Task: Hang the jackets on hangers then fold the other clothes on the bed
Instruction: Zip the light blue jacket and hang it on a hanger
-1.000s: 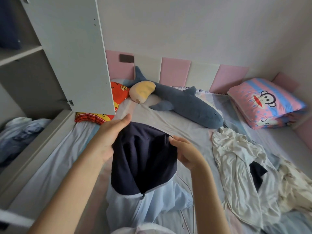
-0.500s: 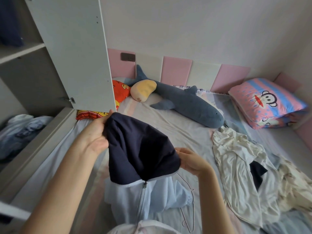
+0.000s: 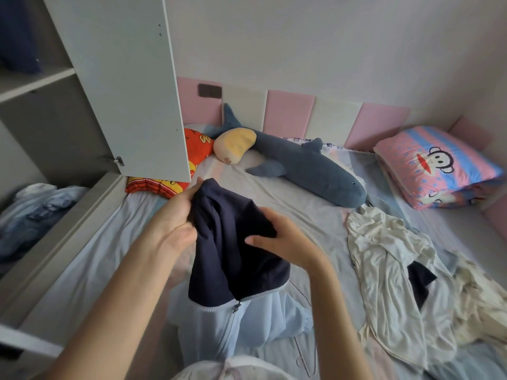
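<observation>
L hand [image 3: 175, 223] grips navy hood [image 3: 233, 242] at its left edge, R hand [image 3: 285, 239] pinches the right side. You're holding jacket [image 3: 247, 325] up, lower half bunched on bed [image 3: 82, 270]; other clothes [image 3: 389, 270] heaped right.

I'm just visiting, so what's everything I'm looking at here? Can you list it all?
jacket: one, light blue with navy hood, held above bed
hanger: one, pale wire, on bed under jacket
clothes heap: one, cream with dark piece, bed's right side
shark plush: one, grey-blue, near headboard
tan cushion: one, tan, against shark's tail
wardrobe door: one, pale grey, open at left
red pillow: one, red-yellow, partly behind wardrobe door
monkey pillow: one, pink-blue, far right corner
denim clothes: one pile, blue, low at left
left grip: one, bare hand, grips hood
right grip: one, bare hand, pinches hood
</observation>
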